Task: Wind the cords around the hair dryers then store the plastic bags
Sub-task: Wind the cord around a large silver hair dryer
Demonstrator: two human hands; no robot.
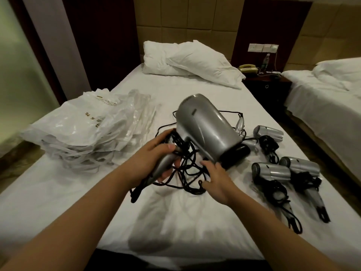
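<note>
Roughly midway: three hair dryers (pixel 270 172) lie wound on the bed (pixel 195 222) at right. The left hand (pixel 150 159) grips a raised dryer (pixel 205 128) by its handle while the right hand (pixel 216 177) pinches its loose cord (pixel 187 173). The plastic bags (pixel 84 130), heaped far left, look unstored.

Hair dryer (pixel 205 126): silver body, black nozzle. Cord (pixel 187 169): black. Three more dryers (pixel 270 172), silver with black cords. Plastic bags (pixel 82 130): clear-white, gold lettering. Bed sheet (pixel 78 202) and pillows (pixel 191 61): white. Headboard (pixel 185 20): tan panels. Telephone (pixel 248 68): cream.
</note>
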